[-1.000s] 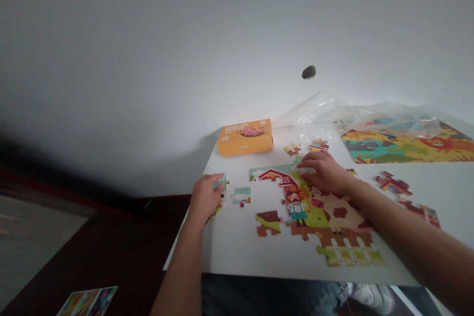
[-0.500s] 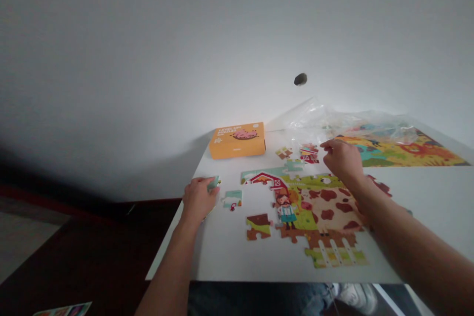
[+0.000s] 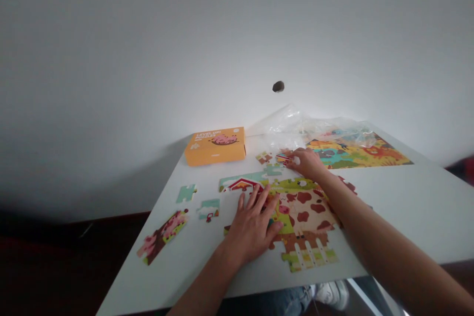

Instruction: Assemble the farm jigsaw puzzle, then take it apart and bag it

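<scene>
My left grip point(image 3: 254, 227) lies palm down, fingers spread wide and holding nothing, across the left part of the partly joined farm puzzle point(image 3: 305, 207), which sits on the white surface point(image 3: 403, 207) in front of me. My right grip point(image 3: 309, 163) is narrow, its fingertips at a striped loose piece point(image 3: 283, 157) just beyond the puzzle; I cannot tell whether they pinch it or only touch it. Just beside that lie a pale green piece point(image 3: 273, 170) and a brown-and-green piece point(image 3: 264, 158). Over to my left are a teal piece point(image 3: 185, 193), a piece with a small red shape point(image 3: 209, 209) and a joined strip with pink pigs point(image 3: 165, 236). Behind them stands the orange box point(image 3: 216, 158), with a crumpled clear bag point(image 3: 289, 123) to its right, partly covering a colourful animal picture point(image 3: 361, 154)
</scene>
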Available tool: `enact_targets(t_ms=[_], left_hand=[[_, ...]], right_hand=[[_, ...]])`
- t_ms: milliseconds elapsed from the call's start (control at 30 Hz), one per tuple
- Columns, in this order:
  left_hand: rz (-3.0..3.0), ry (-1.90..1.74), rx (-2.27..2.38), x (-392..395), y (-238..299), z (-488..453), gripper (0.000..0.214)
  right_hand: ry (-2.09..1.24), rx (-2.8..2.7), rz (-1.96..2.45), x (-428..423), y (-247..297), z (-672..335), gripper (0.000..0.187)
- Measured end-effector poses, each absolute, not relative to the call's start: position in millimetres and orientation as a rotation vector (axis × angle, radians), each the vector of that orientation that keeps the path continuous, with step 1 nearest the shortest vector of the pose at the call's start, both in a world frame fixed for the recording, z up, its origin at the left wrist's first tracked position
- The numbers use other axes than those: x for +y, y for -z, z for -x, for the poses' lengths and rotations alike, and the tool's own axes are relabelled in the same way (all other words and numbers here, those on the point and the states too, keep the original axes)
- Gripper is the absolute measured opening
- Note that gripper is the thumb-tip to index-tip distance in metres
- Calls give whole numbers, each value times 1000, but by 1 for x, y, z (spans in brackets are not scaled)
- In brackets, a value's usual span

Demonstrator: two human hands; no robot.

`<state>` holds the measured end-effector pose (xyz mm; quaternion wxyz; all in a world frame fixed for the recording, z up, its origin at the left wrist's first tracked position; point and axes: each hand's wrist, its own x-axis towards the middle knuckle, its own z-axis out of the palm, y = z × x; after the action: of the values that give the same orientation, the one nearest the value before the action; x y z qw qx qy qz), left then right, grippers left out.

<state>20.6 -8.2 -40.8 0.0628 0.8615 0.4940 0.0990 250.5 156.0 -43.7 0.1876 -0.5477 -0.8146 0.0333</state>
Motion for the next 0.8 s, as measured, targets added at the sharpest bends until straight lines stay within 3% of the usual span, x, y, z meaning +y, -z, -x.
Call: enact_targets(t_ms=[233, 367, 500, 600, 800], left_hand=[[-2578, -385, 1467, -7, 38, -18, 54], [-2293, -778, 1590, 5, 37, -16, 39], [-1656, -1155, 1545, 21, 31, -7, 44], [-1414, -1092, 1447, 26, 27, 11, 37], [-1398, -853, 1849, 17, 29, 74, 24]], right_hand=[[-175, -2307, 1468, 146, 26, -262, 26], [-380, -2346, 1100, 129, 6, -255, 27], [-472, -2393, 691, 103, -2, -225, 33], [-483, -2433, 598, 87, 2, -203, 38], [-415, -2431, 714, 93, 18, -198, 37]])
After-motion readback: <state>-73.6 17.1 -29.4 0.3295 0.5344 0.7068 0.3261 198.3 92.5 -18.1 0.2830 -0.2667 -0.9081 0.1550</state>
